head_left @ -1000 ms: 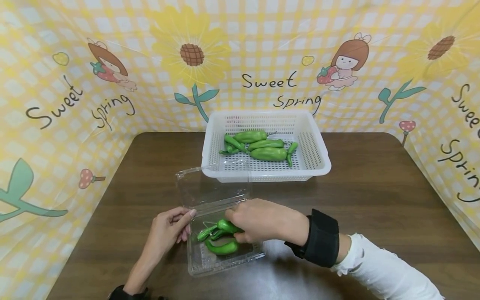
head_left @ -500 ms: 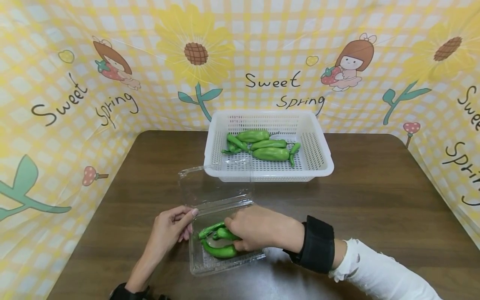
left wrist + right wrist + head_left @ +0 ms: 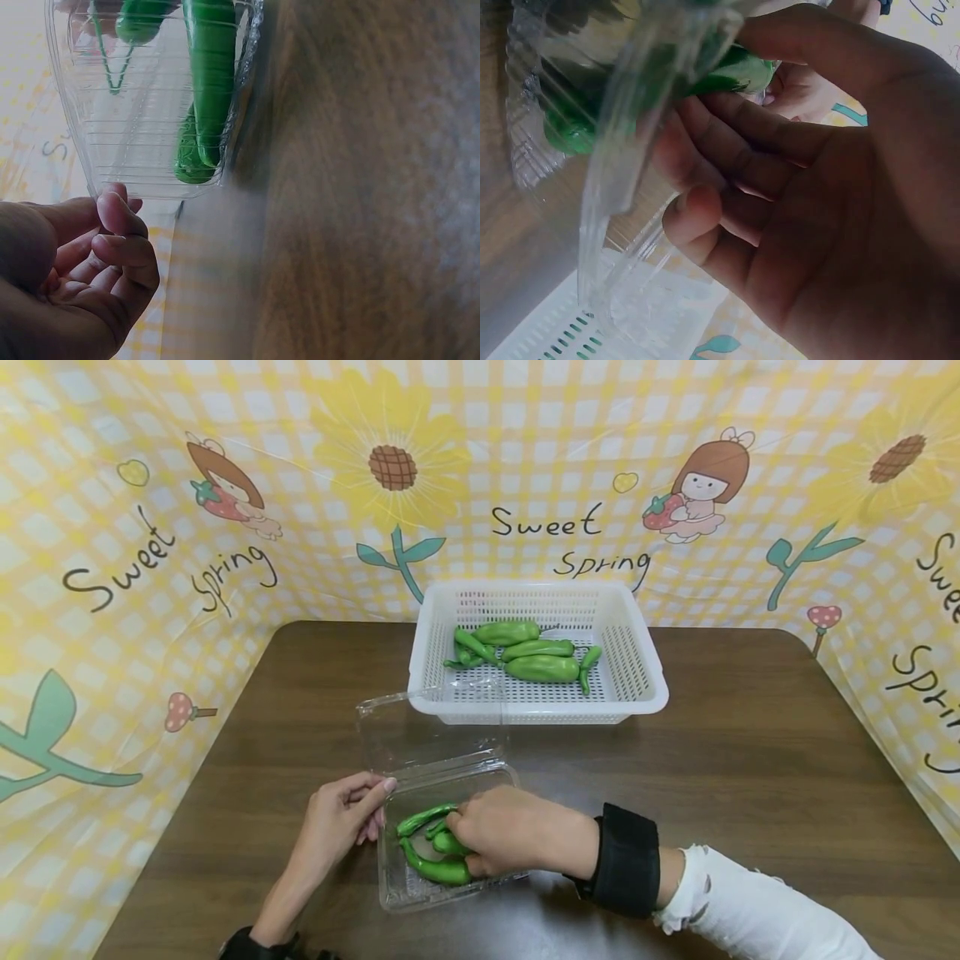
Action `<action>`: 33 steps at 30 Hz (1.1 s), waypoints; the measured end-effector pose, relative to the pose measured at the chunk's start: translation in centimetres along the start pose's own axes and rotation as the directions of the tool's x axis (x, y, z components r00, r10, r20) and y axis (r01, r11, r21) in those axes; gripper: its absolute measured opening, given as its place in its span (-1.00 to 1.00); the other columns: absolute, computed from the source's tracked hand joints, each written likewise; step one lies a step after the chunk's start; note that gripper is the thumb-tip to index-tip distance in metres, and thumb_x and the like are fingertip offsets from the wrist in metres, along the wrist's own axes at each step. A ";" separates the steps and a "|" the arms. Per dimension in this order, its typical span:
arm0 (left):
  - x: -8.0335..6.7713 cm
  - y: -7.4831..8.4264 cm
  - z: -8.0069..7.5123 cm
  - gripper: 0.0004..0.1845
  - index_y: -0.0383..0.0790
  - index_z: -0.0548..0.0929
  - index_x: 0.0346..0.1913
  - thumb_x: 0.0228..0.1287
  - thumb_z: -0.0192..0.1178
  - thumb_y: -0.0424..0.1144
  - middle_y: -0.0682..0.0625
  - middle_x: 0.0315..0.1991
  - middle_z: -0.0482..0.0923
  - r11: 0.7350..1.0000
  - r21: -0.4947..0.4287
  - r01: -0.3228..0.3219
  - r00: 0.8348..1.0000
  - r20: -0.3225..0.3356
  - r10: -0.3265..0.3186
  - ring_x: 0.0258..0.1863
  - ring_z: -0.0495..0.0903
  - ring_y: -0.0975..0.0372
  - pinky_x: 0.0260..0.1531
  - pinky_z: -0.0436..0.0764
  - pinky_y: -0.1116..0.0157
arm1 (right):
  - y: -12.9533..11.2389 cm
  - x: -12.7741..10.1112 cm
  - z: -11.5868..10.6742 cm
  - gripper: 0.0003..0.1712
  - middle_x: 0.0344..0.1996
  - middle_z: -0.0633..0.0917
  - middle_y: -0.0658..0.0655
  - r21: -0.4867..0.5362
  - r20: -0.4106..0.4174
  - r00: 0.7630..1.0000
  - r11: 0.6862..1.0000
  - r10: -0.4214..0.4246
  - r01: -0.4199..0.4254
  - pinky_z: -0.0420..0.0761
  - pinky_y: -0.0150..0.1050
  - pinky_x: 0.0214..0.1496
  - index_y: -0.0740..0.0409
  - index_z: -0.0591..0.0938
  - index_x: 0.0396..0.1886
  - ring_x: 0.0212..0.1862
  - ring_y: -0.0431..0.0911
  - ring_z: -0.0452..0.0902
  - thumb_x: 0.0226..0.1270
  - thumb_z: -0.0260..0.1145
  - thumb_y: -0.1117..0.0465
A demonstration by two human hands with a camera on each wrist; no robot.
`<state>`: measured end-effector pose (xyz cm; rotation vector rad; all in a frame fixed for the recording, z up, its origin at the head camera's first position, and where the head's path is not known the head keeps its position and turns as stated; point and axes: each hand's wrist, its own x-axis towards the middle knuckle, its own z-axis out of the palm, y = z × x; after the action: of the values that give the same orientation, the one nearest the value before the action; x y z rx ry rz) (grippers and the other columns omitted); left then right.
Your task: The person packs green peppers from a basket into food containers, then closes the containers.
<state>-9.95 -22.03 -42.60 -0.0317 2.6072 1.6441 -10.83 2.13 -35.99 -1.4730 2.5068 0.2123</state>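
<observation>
A clear plastic clamshell box [image 3: 401,893] lies on the table with its lid tipped back and several green peppers inside. At its left back corner my left hand [image 3: 341,818] pinches the rim between thumb and forefinger, as the left wrist view shows with the hand [image 3: 97,262] at the box's edge. My right hand [image 3: 502,828] reaches into the box and grips a green pepper [image 3: 447,843], partly hidden under the fingers. A curved pepper [image 3: 435,867] lies along the front, and a thinner one [image 3: 423,820] behind. In the right wrist view the fingers [image 3: 739,142] curl over the box wall.
A white perforated basket [image 3: 645,693] holding several green peppers [image 3: 540,668] stands behind the box. The raised clear lid [image 3: 431,727] overlaps its front left corner in the head view. A yellow checked cloth [image 3: 525,460] surrounds the brown table [image 3: 750,760].
My right hand has moved slightly toward the front of the box, and the peppers inside have shifted apart. The left hand keeps its grip on the rim.
</observation>
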 end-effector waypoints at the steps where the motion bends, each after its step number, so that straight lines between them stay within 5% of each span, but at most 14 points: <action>1: 0.0 0.0 0.0 -0.71 -0.24 0.72 -0.21 0.39 0.24 -0.05 -0.08 -0.65 0.60 1.000 0.000 0.001 1.000 0.000 -0.001 -0.77 0.50 0.24 -0.80 0.51 0.31 | -0.1 0.0 0.1 -0.75 -0.45 0.59 -0.12 -0.001 0.003 1.000 1.000 0.000 0.000 0.59 -0.38 -0.36 -0.04 0.56 -0.28 -0.42 -0.27 0.48 0.29 0.35 -0.08; 18: 0.0 0.3 0.0 -0.72 -0.25 0.72 -0.23 0.39 0.23 -0.07 -0.07 -0.67 0.59 1.000 0.011 -0.009 1.000 -0.001 0.010 -0.78 0.50 0.20 -0.81 0.50 0.30 | -0.3 0.1 1.2 -0.68 -0.35 0.65 -0.12 0.005 0.055 0.998 1.000 -0.015 0.015 0.64 -0.41 -0.17 -0.05 0.61 -0.10 -0.29 -0.28 0.54 0.27 0.39 -0.08; 33: -0.1 0.1 0.0 -0.71 -0.24 0.72 -0.22 0.39 0.23 -0.05 -0.07 -0.65 0.60 1.000 0.007 -0.011 1.000 0.000 0.011 -0.77 0.51 0.21 -0.81 0.50 0.30 | -0.4 0.5 1.9 -0.78 -0.40 0.63 -0.14 -0.028 0.030 0.999 0.999 -0.033 0.034 0.63 -0.39 -0.21 -0.05 0.62 -0.19 -0.32 -0.29 0.53 0.28 0.39 -0.02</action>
<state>-9.82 -21.97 -42.51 -0.0171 2.6172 1.6384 -10.47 2.00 -37.95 -1.5104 2.4634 0.2628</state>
